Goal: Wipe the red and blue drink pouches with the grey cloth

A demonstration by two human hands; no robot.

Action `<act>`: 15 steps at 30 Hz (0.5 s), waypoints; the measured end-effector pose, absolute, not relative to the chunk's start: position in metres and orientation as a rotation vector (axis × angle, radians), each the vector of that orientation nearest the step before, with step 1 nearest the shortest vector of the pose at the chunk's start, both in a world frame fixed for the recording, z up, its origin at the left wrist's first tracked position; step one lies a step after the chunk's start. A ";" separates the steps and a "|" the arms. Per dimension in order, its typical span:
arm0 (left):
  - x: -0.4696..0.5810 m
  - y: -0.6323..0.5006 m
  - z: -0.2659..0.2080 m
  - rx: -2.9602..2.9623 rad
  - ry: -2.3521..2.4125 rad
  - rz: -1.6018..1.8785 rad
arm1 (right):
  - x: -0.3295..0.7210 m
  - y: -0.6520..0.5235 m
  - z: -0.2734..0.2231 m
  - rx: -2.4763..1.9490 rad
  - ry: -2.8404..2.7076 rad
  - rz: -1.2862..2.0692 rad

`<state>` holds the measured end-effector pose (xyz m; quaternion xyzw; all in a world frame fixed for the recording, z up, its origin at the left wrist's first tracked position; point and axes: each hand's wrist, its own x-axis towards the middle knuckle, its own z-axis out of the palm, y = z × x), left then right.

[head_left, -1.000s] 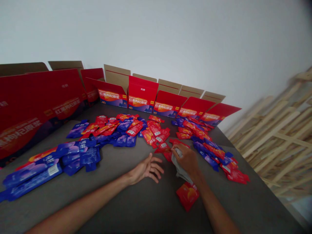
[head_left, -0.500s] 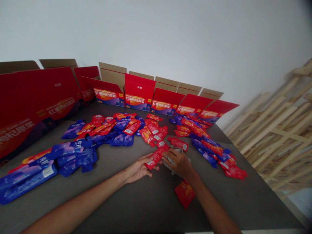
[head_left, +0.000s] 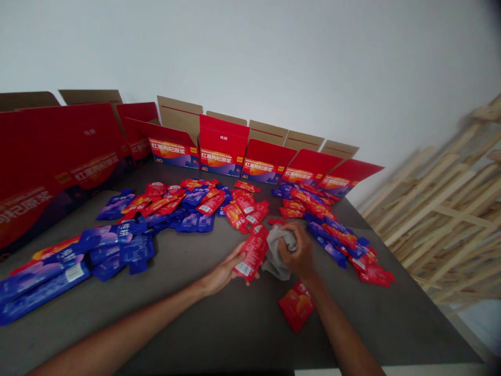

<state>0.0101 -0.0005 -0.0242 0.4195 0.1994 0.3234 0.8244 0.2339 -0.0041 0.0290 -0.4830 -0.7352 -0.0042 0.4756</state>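
A red spouted pouch (head_left: 252,254) with a white barcode label lies tilted in my left hand (head_left: 225,269), whose fingers are closed around its lower left side. My right hand (head_left: 298,250) is closed on a crumpled grey cloth (head_left: 277,258), held just right of the pouch. Whether the cloth touches the pouch's edge I cannot tell. Below the right wrist, another red pouch (head_left: 296,307) rests on the dark table, partly covered by the forearm. Just behind the cloth, one more red pouch (head_left: 276,221) is mostly hidden.
Blue and red pouches lie in a middle heap (head_left: 195,206), a left stack (head_left: 113,250) and a right row (head_left: 332,224) on the grey table (head_left: 219,329). Open red cartons (head_left: 225,151) line the back and left. Wooden slats (head_left: 442,219) stand beyond the right edge.
The pouch in my left hand has turned more upright, its barcode now showing. My right hand has lifted and shifted slightly right, with the grey cloth now bunched up and plainly visible.
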 end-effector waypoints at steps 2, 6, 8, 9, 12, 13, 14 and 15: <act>0.011 -0.002 -0.031 0.947 0.414 0.704 | 0.225 -0.007 0.025 -1.124 -1.996 -0.001; 0.010 -0.001 -0.045 0.978 0.479 0.796 | 0.203 -0.013 0.012 -1.062 -2.358 -0.011; 0.011 0.001 -0.048 0.939 0.541 0.878 | 0.193 -0.017 0.008 -1.016 -2.480 -0.008; 0.011 0.002 -0.048 0.920 0.564 0.922 | 0.189 -0.019 0.006 -0.992 -2.533 -0.007; 0.012 0.002 -0.042 0.915 0.594 0.989 | 0.183 -0.024 0.005 -0.983 -2.608 -0.023; 0.012 0.001 -0.039 0.940 0.605 0.976 | 0.183 -0.024 0.005 -1.019 -2.591 -0.034; 0.011 0.000 -0.036 0.978 0.614 0.945 | 0.184 -0.024 0.005 -1.071 -2.555 -0.043; 0.010 -0.001 -0.033 1.024 0.621 0.904 | 0.185 -0.023 0.006 -1.135 -2.499 -0.054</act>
